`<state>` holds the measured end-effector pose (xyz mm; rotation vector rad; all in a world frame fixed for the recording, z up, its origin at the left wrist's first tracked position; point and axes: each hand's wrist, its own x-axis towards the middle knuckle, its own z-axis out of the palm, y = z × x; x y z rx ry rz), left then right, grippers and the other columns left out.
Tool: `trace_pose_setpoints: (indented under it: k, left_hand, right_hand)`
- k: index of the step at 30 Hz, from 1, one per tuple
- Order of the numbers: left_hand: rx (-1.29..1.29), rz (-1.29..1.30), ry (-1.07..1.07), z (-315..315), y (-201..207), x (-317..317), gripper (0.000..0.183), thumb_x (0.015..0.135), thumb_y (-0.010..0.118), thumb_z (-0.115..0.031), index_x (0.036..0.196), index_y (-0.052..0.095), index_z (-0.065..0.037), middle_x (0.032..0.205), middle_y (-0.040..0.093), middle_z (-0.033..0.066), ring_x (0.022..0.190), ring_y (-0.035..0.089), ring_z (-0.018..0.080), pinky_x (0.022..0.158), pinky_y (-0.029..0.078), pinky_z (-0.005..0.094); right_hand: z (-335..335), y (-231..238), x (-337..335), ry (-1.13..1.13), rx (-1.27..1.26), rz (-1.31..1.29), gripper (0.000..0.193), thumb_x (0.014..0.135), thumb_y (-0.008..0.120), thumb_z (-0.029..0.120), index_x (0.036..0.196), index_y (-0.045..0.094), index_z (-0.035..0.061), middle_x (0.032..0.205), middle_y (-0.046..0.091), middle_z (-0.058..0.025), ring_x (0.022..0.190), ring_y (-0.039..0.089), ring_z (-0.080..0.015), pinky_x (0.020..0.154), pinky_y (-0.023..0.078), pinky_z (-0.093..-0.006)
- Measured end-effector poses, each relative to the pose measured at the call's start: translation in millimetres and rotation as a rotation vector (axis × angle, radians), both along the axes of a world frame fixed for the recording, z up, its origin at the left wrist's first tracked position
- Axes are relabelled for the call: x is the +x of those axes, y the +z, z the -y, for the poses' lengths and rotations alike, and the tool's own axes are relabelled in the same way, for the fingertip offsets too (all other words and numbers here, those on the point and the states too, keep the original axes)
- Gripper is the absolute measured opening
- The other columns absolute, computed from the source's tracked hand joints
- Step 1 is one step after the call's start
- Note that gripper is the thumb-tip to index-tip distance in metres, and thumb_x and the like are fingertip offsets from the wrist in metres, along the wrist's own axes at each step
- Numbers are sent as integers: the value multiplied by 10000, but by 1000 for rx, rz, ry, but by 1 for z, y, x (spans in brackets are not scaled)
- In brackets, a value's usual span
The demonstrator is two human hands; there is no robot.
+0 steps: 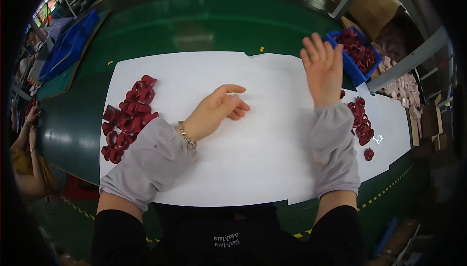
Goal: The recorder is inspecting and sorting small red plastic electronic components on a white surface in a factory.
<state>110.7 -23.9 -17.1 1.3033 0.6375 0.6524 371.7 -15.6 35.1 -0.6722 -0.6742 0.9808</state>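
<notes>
My left hand (213,114) hovers over the middle of the white sheet (253,168), its fingers loosely bent and apart, with nothing visible in it. To its left lies a pile of dark red, glossy, ring-shaped pieces (127,120). My right hand (325,76) is raised near the sheet's far right edge, palm showing and fingers stretched out, holding nothing. Just right of that forearm, a smaller group of the same red pieces (361,120) rests on the white surface, with a single red piece (368,154) nearer to me. Grey sleeve covers (335,144) wrap both forearms.
A blue bin (358,79) full of red pieces stands beyond my right hand. Pale pink pieces (401,86) are heaped farther right, by a grey metal post (408,62). A blue tray (73,44) sits far left on the green table (194,27). Another person's arms (29,134) show at left.
</notes>
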Motion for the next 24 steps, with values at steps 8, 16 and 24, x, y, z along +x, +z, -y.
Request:
trace_pose_setpoints:
  k: [8,16,24]
  left_hand:
    - [204,-149,-8,-4,-3,-1,320,926,532,-159,1206,512,-7,1081,598,119,978,571,204,873,466,320]
    - [1290,-1416,459,-54,40,-97,457,749,676,-303,1139,567,-92,1108,573,198,1038,548,332,816,474,376]
    - [863,-1394,122,-68,48,-115,333,753,650,-157,1062,577,-57,1019,570,181,916,577,356,801,473,385]
  right_hand:
    - [9,-62,-34,246,-122,977,353,920,513,143,1249,491,18,1146,561,-105,971,564,-159,851,440,-271]
    - [14,-56,-36,279,-138,1134,221,884,566,115,1058,607,-15,1041,590,-75,962,563,-181,862,437,-280]
    - [13,-54,-37,280,-104,1183,214,877,567,103,1049,608,-16,1041,590,-79,953,564,-182,854,441,-281]
